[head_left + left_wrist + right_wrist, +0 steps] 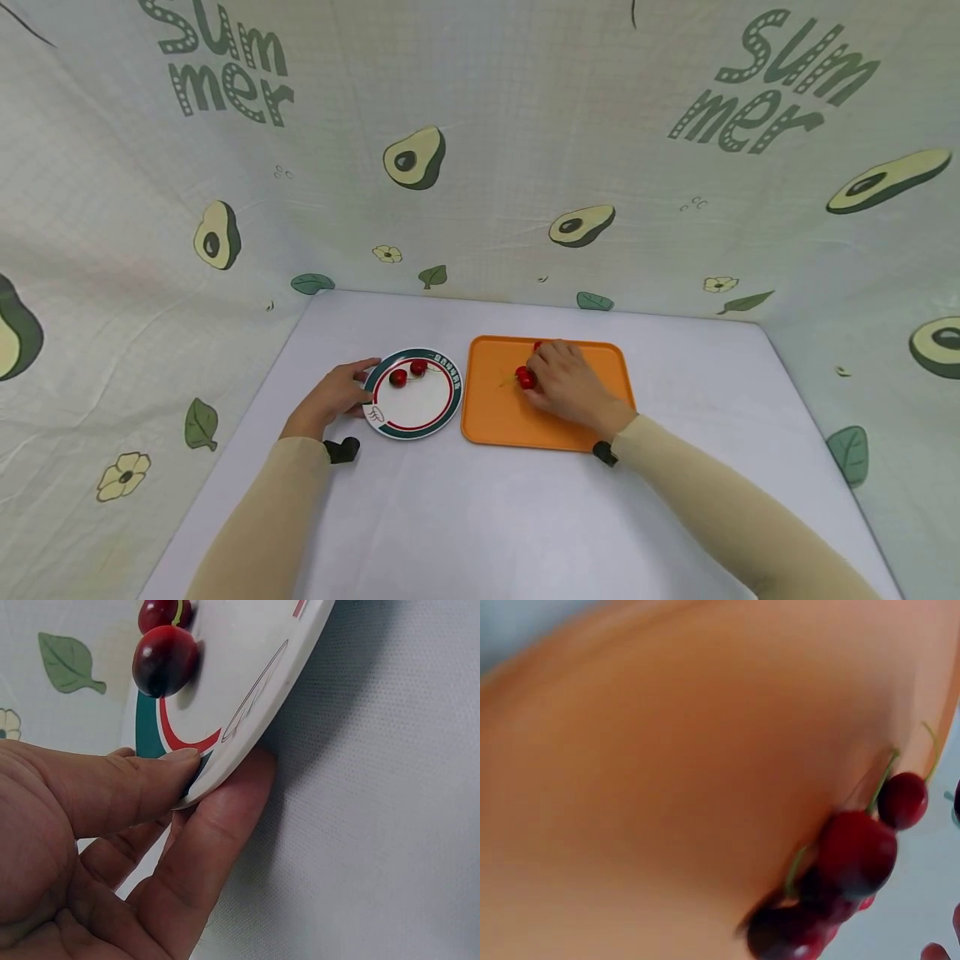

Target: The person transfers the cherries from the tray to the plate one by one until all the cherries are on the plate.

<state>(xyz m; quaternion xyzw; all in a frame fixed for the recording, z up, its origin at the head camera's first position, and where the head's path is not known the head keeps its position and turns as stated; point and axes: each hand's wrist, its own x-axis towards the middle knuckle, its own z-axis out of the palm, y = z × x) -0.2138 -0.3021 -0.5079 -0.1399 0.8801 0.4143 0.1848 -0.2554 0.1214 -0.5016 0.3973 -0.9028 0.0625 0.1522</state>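
A round white plate (417,402) with a teal and red rim lies on the left, bearing two cherries (398,378). My left hand (335,396) pinches its left edge; in the left wrist view the thumb (150,780) lies on top and a finger (225,825) is underneath. My right hand (570,383) is over the orange tray (495,417), bent down beside red cherries (527,378). Several cherries (855,851) with green stems cluster in the right wrist view. Only fingertips (934,952) show at that view's right edge, so its grip is hidden.
The plate and tray stand side by side on a white-covered table (420,517). Behind it hangs a pale cloth (495,150) printed with avocados, leaves and lettering. A stem (504,384) shows on the tray.
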